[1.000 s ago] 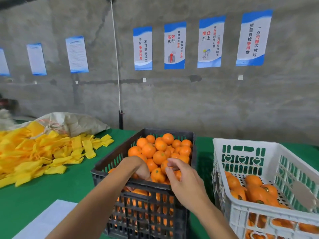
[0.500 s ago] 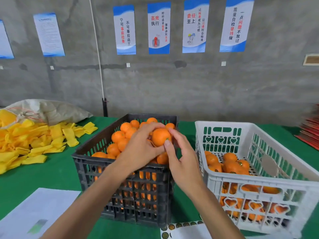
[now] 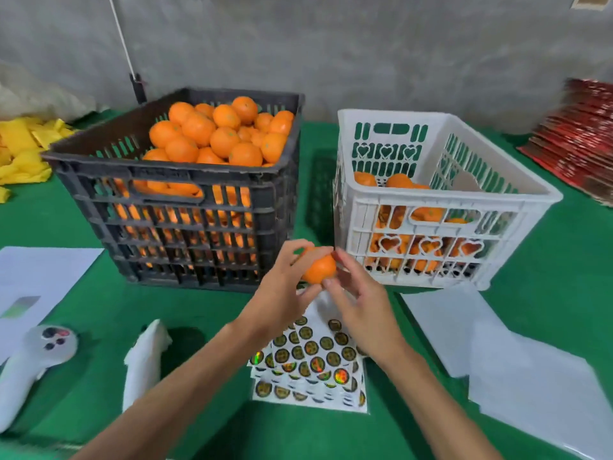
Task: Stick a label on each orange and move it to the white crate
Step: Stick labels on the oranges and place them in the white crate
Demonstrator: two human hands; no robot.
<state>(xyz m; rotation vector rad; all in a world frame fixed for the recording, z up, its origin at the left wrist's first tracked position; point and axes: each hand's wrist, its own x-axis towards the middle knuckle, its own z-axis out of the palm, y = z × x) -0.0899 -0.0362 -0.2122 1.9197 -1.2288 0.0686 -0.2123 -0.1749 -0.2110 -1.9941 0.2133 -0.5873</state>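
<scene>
Left hand (image 3: 285, 290) grips one orange (image 3: 319, 267) above the sticker sheets (image 3: 311, 363), right hand (image 3: 356, 300) touching it with loosely curled fingertips.

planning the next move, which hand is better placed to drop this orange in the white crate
Probably the right hand: it is already at the orange and lies on the side of the white crate. The left hand grips the orange now and would have to cross over.

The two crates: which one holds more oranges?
The black crate on the left: its oranges heap up to the rim. In the white crate on the right they lie low, well under the rim.
</scene>
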